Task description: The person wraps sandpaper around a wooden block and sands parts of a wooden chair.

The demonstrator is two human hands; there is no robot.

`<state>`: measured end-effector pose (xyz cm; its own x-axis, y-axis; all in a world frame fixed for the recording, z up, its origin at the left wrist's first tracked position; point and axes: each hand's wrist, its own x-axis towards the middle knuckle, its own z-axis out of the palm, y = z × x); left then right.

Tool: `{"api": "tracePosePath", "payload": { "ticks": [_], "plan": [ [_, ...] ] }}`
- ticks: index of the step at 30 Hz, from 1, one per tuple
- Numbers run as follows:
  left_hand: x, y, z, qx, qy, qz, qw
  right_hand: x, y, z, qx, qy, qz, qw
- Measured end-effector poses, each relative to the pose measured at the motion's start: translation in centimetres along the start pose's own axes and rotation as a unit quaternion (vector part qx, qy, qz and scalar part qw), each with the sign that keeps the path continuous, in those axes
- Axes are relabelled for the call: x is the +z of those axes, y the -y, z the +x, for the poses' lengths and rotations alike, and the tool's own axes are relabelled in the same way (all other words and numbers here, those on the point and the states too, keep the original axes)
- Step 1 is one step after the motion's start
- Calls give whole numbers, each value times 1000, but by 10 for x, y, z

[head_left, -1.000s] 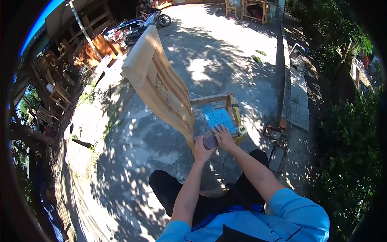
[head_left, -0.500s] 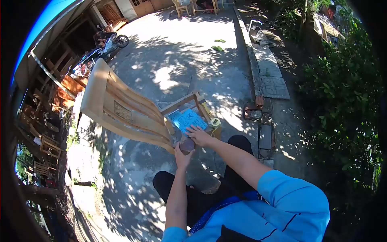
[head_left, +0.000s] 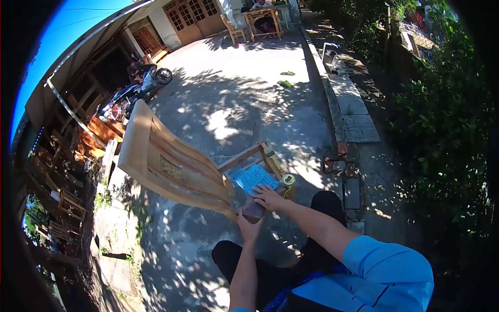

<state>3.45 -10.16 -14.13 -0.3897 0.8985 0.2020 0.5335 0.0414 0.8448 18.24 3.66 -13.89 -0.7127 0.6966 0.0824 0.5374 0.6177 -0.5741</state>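
Observation:
A wooden chair (head_left: 179,166) with a high slatted back stands before me, its back to the left. On its seat frame lies a blue printed sheet (head_left: 255,178). My left hand (head_left: 250,227) is wrapped round a brownish-purple block (head_left: 253,210) near the seat's front edge. The fingers of my right hand (head_left: 266,197) are spread, resting across the sheet's near edge, close beside the block. A round yellow-green object (head_left: 287,180), perhaps a tape measure, sits at the right corner of the seat.
A motorbike (head_left: 148,83) stands at the upper left, near stacked wooden parts (head_left: 101,136). A person (head_left: 261,4) is behind a wooden table (head_left: 262,15) far ahead, beside another chair (head_left: 232,30). Bricks (head_left: 341,151) and a low kerb (head_left: 327,93) lie to the right.
The head view has swung and lifted, showing more of the building ahead. Both hands stay at the seat, my left on the block and my right by the sheet.

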Motion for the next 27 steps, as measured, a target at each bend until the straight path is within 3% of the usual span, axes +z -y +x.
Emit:
{"api": "tracePosePath", "payload": {
  "ticks": [4, 7, 10, 16, 19, 23, 27],
  "plan": [
    [-5, 0, -3, -28, 31, 9, 999, -8, 0, -5, -7, -7, -2, 1000],
    [1, 5, -6, -10, -3, 12, 1000, -8, 6, -10, -1, -18, -23, 1000],
    [-2, -7, -9, 0, -18, 11, 1000, -1, 1, -6, 7, -62, 57, 996],
    [1, 3, -7, 24, -37, 50, 998, -8, 16, -6, 17, -16, -33, 999],
    [-10, -27, -7, -34, -2, -18, 999, -6, 41, -16, -83, 90, -23, 992],
    [-11, -20, -13, -65, -23, 13, 998, 5, 21, -25, -151, 17, -46, 987],
    [5, -22, -6, -41, -50, 56, 996, -7, 9, -18, 6, -75, -9, 997]
  ]
}}
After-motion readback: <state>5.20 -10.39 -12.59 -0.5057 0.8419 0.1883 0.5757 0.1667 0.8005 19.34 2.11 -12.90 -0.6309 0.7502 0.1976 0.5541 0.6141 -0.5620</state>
